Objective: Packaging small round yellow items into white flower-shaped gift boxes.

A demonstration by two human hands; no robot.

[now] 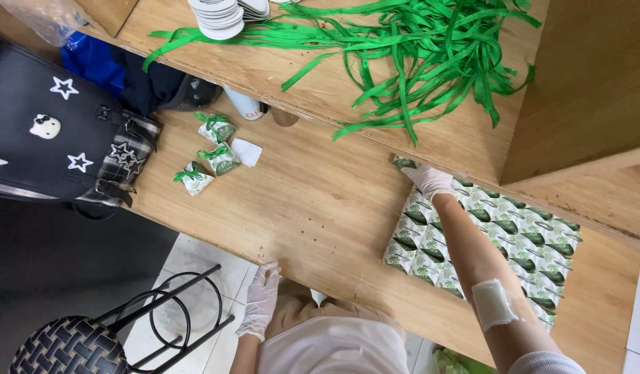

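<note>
On the wooden counter (313, 208), the leaf-printed sheet stack (514, 242) lies flat; the gloved right hand (429, 180) pinches its far corner (405, 163). Lift only one sheet, peeling slowly. The gloved left hand (262, 298) hangs loosely open, empty, below the counter edge.

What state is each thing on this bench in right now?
Right hand: gloved, reaching out, fingertips on the far corner of the leaf-print sheet.
Left hand: gloved, resting at the bench's near edge, holding nothing.
Leaf-print sheet: lying flat, partly under the forearm.
Three small pouches: tied shut with green ribbon.
Green ribbons: loose, tangled heap.
White discs: stacked.
Black bag: closed, lying down.
</note>
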